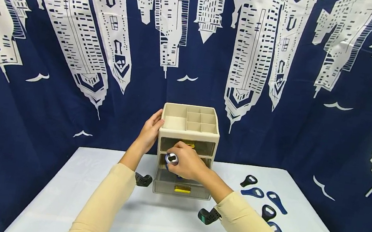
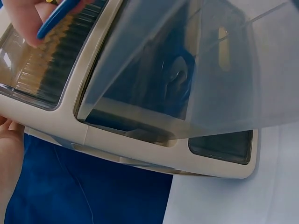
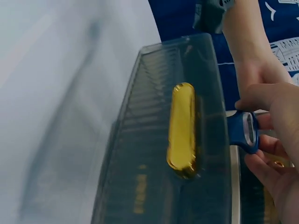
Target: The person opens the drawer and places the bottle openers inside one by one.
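A cream drawer organizer (image 1: pixel 189 135) stands on the table, with its clear middle drawer (image 1: pixel 164 188) pulled out. My left hand (image 1: pixel 150 131) rests against the organizer's left side near the top. Over the drawer, my right hand (image 1: pixel 187 162) pinches a blue bottle opener (image 1: pixel 172 158) with a metal insert; in the right wrist view this opener (image 3: pixel 243 130) is between thumb and fingers, just behind the drawer front with its gold handle (image 3: pixel 182 130). Through the drawer wall, the left wrist view shows another blue opener (image 2: pixel 180 74) inside.
Several black and blue openers lie on the white table (image 1: pixel 77 180) at right, among them a black opener (image 1: pixel 249 181) and a blue opener (image 1: pixel 277 202). Compartments form the organizer's top. A navy curtain (image 1: pixel 196 90) with white buildings hangs behind.
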### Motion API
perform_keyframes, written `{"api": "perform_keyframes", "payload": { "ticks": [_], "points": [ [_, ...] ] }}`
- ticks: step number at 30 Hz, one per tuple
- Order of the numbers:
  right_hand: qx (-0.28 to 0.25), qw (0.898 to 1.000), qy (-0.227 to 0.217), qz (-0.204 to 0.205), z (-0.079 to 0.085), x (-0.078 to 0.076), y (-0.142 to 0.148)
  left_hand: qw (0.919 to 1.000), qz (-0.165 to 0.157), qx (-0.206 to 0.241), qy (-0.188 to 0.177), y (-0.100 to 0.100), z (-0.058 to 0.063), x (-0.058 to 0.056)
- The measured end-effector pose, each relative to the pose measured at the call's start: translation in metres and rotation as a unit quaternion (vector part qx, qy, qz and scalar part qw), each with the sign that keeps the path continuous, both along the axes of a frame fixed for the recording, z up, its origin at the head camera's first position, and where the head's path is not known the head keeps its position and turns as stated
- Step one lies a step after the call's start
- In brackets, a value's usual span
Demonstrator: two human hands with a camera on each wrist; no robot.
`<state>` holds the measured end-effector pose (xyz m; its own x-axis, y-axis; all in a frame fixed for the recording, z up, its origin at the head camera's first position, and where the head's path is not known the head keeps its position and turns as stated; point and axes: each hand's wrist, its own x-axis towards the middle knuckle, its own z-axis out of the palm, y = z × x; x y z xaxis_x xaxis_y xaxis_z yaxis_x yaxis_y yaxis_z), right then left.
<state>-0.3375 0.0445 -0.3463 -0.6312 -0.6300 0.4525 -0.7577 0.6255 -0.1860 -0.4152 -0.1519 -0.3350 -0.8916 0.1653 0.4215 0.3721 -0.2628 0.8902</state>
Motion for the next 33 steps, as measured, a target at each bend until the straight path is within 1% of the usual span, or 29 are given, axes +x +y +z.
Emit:
{"api": "perform_keyframes", "payload": {
  "ticks": [3, 7, 12, 16, 25, 33],
  "points": [
    [-0.003, 1.0, 0.005, 0.0, -0.003, 0.001, -0.003, 1.0, 0.003, -0.006, -0.002, 0.0, 0.001, 0.0],
    [-0.019, 1.0, -0.003, 0.015, -0.005, 0.001, -0.004, 1.0, -0.001, -0.01, 0.002, 0.0, 0.0, 0.0],
    [-0.037, 0.998, -0.03, 0.034, -0.001, -0.001, 0.0, 0.9999, -0.005, -0.004, 0.01, -0.001, 0.001, 0.0],
    [-0.037, 0.998, -0.035, 0.043, 0.002, 0.001, 0.006, 0.9999, -0.007, -0.001, 0.009, -0.001, 0.001, 0.0],
    [-0.047, 0.998, -0.03, 0.037, 0.006, 0.003, 0.024, 1.0, 0.0, 0.006, 0.002, 0.0, -0.001, -0.001],
    [-0.042, 0.998, -0.027, 0.029, 0.01, 0.008, 0.042, 1.0, 0.0, 0.007, 0.005, 0.002, 0.0, -0.001]
  ]
}}
